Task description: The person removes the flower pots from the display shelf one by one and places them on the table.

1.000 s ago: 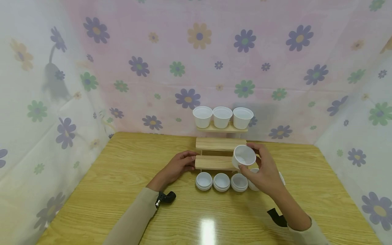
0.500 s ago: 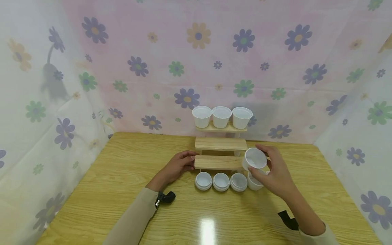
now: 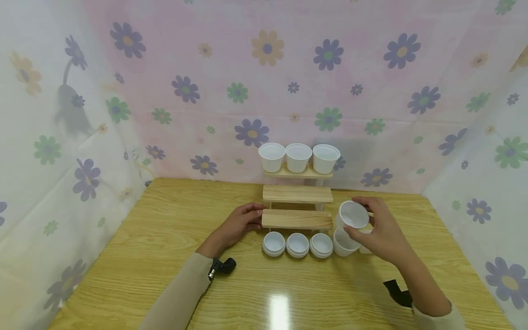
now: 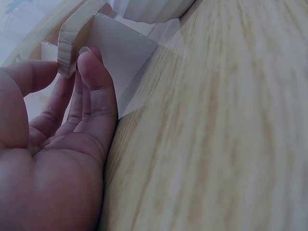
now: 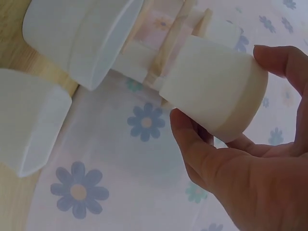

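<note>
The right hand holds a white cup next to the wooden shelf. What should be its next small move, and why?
Probably carry the cup left and set it on a bare step of the wooden shelf. The right hand grips it beside the shelf, the left hand steadies the lowest step, and only the top step holds cups.

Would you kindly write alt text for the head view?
A right hand holds a white cup beside a three-tier wooden stand, whose lowest step the left hand touches. Three cups stand on top; more sit on the table in front.
</note>
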